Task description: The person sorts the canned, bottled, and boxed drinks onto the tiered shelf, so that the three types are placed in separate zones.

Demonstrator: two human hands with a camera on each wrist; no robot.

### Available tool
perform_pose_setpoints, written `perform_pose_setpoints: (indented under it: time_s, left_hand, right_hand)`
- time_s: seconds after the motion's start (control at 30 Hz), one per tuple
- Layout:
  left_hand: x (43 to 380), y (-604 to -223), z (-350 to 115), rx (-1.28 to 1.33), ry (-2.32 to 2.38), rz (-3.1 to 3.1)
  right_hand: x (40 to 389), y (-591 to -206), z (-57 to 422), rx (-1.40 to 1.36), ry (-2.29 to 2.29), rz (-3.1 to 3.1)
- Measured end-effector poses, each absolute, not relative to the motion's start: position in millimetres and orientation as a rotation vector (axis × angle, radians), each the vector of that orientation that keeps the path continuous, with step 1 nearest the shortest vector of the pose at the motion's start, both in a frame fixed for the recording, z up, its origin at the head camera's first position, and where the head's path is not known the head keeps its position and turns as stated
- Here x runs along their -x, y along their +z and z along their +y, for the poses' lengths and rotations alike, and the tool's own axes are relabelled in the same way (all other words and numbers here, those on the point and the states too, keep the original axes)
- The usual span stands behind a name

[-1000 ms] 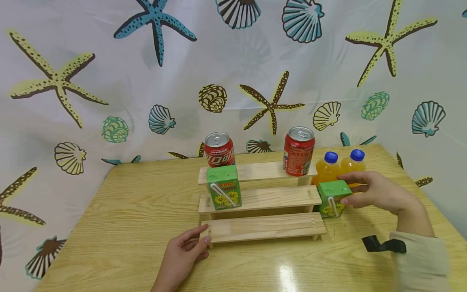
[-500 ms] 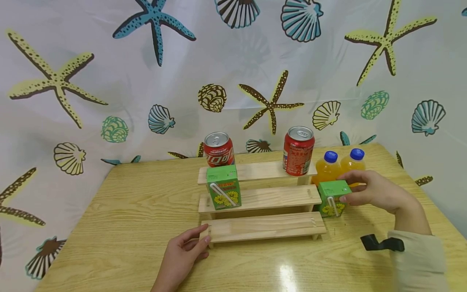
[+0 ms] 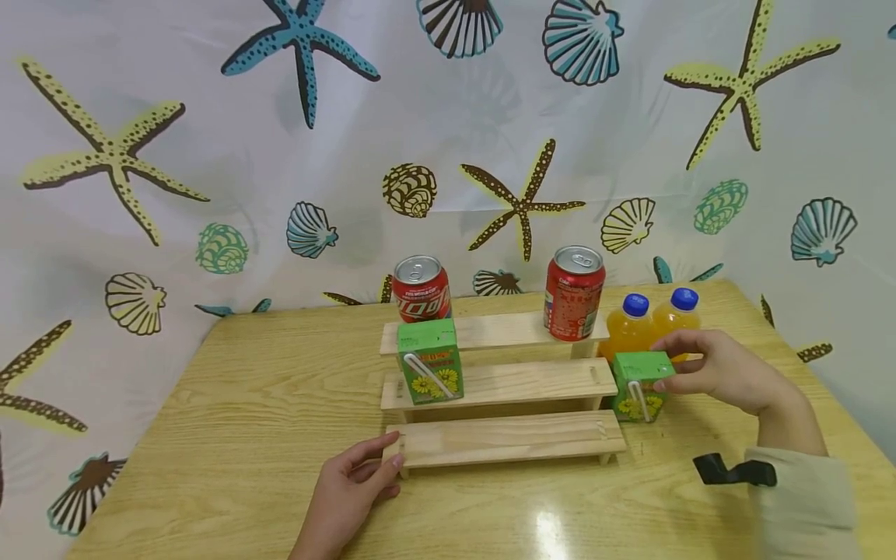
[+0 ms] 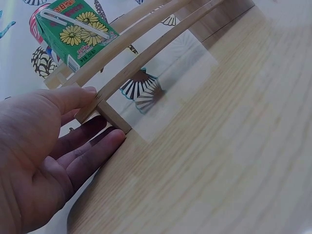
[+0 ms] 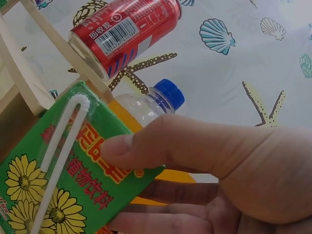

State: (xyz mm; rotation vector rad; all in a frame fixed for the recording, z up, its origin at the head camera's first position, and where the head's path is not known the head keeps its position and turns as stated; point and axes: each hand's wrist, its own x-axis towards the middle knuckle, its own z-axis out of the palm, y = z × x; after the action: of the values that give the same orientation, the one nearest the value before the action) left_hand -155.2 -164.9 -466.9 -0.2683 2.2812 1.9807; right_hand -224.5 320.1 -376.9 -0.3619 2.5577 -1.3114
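Note:
My right hand (image 3: 728, 369) pinches a green drink carton (image 3: 640, 389) by its right side, at the right end of a three-tier wooden rack (image 3: 504, 437). The right wrist view shows my thumb on the front of this carton (image 5: 63, 170), near its bent white straw, with fingers behind. At the rack's lower left corner, my left hand (image 3: 351, 486) grips the end of the lowest step. Its thumb lies on the board and its fingers curl beside the leg, seen in the left wrist view. A second green carton (image 3: 432, 362) stands upright on the middle step's left end.
On the top step stand two red Coke cans, one at the left (image 3: 422, 289) and one at the right (image 3: 574, 294). Two orange drink bottles (image 3: 626, 330) with blue caps stand behind my right hand. A patterned curtain (image 3: 350, 155) hangs behind the wooden table (image 3: 245, 435).

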Motion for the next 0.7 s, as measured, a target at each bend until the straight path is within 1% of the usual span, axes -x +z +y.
perform_pose_setpoints:
  time_s: [0.3,0.7]
  left_hand:
    - [155.4,-468.7,-165.1,0.258,1.972,2.296]
    - [155.9,-468.4,-164.2,0.270,1.968,2.300]
  right_hand:
    - [224.1,-377.8,321.5,0.402,-1.352,2.542]
    - [216.6,-369.4,323.0,0.426,-1.397,2.603]
